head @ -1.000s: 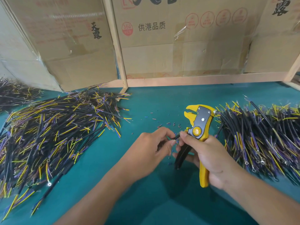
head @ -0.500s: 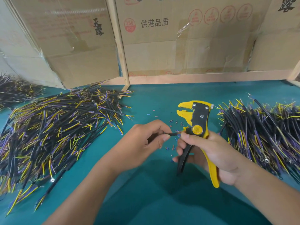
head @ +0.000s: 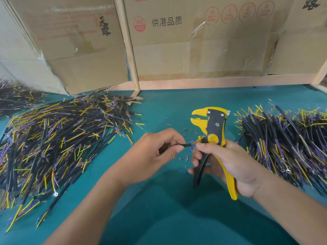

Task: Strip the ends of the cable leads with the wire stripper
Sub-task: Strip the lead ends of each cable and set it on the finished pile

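Both hands meet at one cable lead, centre frame.
The left hand pinches the black cable lead; the right hand grips the yellow wire stripper upright, its thumb and forefinger touching the lead's tip; cable piles lie at left and right.

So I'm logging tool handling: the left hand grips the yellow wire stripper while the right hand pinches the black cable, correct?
Not quite: the hands are swapped. In the head view the right hand grips the yellow wire stripper, and the left hand pinches the black cable.
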### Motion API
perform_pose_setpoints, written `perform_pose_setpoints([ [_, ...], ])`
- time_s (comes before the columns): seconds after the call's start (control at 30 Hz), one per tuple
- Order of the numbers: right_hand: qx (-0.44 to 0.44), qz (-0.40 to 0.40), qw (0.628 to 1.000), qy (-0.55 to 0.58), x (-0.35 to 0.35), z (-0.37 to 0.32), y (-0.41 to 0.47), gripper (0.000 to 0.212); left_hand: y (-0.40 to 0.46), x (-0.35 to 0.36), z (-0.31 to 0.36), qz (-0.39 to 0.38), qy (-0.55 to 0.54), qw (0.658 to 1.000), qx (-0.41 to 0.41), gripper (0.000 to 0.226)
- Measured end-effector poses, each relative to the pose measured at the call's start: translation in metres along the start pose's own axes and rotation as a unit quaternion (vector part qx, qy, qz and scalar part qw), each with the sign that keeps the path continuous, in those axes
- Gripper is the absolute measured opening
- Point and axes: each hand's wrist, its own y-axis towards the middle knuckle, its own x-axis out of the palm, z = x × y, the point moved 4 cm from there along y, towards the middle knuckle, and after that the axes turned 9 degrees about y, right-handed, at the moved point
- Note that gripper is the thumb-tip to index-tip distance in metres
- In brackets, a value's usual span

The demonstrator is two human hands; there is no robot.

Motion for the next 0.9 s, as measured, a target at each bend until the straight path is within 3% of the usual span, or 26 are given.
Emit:
perform_pose_setpoints([
  [0.43,0.071,-0.037,0.992,0.099,0.006,0.009,0.002,0.015,-0.002,-0.002,-0.007,0.007,-0.043,0.999,-0.006,0.006],
  [0.7,0.068,-0.04,0.99,0.116,0.008,0.013,0.0,0.014,-0.003,-0.003,-0.006,0.002,-0.04,0.999,-0.004,0.003],
  [0.9,0.073,-0.039,0.99,0.11,0.007,0.016,0.001,0.015,-0.008,-0.012,-0.015,-0.05,-0.051,0.997,-0.039,0.004],
])
